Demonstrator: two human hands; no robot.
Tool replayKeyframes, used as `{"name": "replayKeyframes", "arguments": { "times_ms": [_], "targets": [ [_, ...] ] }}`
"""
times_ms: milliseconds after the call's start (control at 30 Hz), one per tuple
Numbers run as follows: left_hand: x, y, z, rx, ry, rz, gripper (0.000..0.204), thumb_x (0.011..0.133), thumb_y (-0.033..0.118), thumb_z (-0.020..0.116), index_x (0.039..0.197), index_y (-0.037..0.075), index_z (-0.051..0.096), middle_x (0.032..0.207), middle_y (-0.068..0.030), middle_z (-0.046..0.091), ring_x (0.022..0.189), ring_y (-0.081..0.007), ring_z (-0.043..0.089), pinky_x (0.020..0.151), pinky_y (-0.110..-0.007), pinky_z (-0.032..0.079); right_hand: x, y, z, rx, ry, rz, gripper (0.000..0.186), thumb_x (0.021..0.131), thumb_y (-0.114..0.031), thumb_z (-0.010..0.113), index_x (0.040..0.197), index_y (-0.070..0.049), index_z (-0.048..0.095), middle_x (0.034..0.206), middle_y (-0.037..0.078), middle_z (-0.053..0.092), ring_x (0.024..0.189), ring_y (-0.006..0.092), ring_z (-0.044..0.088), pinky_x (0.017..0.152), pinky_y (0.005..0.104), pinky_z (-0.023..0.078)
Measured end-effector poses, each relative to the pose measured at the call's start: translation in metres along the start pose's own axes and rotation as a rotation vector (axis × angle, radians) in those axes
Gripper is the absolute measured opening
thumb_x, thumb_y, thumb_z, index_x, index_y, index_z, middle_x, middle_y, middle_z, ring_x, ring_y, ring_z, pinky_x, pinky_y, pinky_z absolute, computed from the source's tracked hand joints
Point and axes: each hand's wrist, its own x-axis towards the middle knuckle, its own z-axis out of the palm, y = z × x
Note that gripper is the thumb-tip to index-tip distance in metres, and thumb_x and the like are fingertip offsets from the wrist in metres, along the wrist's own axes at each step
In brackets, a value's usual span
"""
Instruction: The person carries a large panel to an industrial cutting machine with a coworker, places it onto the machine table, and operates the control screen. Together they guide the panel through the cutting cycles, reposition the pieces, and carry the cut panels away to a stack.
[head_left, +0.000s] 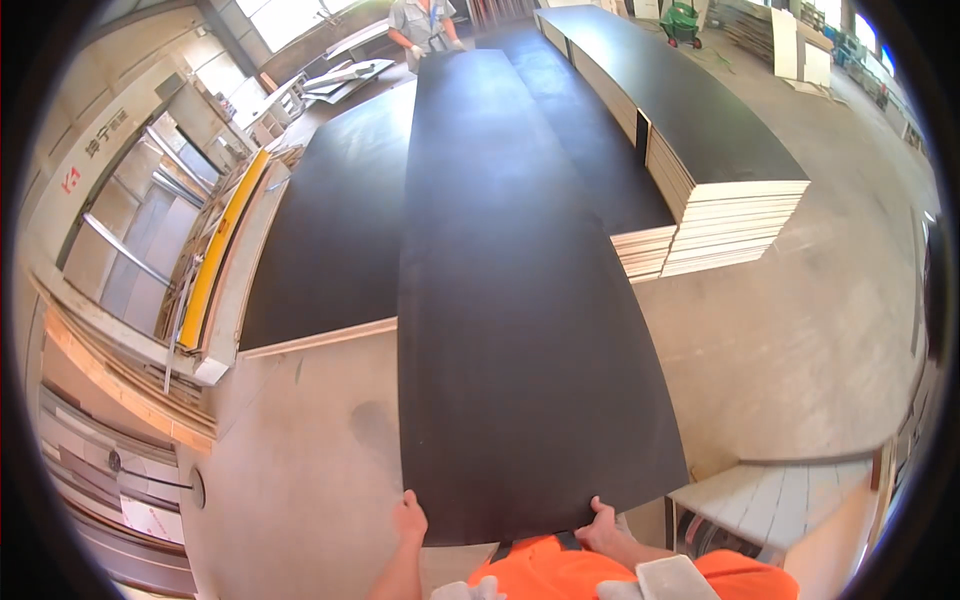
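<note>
A long black-faced board (520, 330) stretches away from me, its near end at my waist. My left hand (409, 516) is closed round the board's near left corner. On the near edge, toward the right, my right hand (600, 527) grips it with the thumb on top and the fingers hidden underneath. At the far end stands a co-worker (425, 25) in grey, whose hands are close to the board's far edge. Beneath and to the left lies another wide black sheet (330, 220). To the right, a lower stack of black boards (640, 205) is partly covered by the held one.
A taller stack of black-topped boards (700, 120) stands on the right. Along the left is a machine with a yellow bar (222, 250). Near my right side is a pale panelled surface (780, 505). A green wheeled machine (682, 22) stands far back on the concrete floor (800, 330).
</note>
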Motion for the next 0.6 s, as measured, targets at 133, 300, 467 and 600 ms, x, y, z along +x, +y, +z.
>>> {"name": "replayKeyframes", "arguments": {
  "times_ms": [133,300,467,600],
  "targets": [
    [0.074,0.109,0.023,0.059,-0.038,0.051,0.062,0.101,0.048,0.037,0.107,-0.006,0.067,0.108,-0.0294,0.066,0.107,-0.0458,0.061,0.090,-0.051,0.046,0.073,-0.067,0.097,0.108,-0.107,-0.069,0.041,0.100,-0.030,0.051,0.132,-0.004,0.055,0.143,0.011,0.052,0.132,0.0309,0.047,0.115,0.0527,0.030],
    [0.200,0.231,0.093,-0.092,-0.135,0.117,0.065,0.103,0.050,0.034,0.121,-0.006,0.061,0.122,-0.0297,0.061,0.117,-0.0449,0.055,0.097,-0.048,0.043,0.155,-0.140,0.236,0.145,0.014,-0.214,0.036,0.100,-0.025,0.053,0.127,-0.001,0.056,0.134,0.012,0.058,0.123,0.0308,0.053,0.110,0.0480,0.039],
    [0.341,0.344,0.183,-0.142,-0.254,0.198,0.067,0.103,0.052,0.032,0.124,-0.006,0.060,0.125,-0.0291,0.060,0.121,-0.0437,0.054,0.101,-0.048,0.041,0.256,-0.219,0.360,0.121,0.091,-0.329,0.032,0.098,-0.020,0.060,0.124,-0.002,0.056,0.127,0.011,0.061,0.116,0.0284,0.058,0.103,0.0452,0.047],
    [0.397,0.431,0.236,-0.212,-0.395,0.233,0.056,0.102,0.041,0.044,0.128,-0.008,0.056,0.124,-0.0278,0.061,0.120,-0.0401,0.056,0.103,-0.044,0.041,0.312,-0.289,0.411,-0.028,0.073,-0.575,0.037,0.100,-0.029,0.055,0.124,-0.001,0.055,0.126,0.013,0.061,0.112,0.0295,0.061,0.102,0.0488,0.048]
  ]
}}
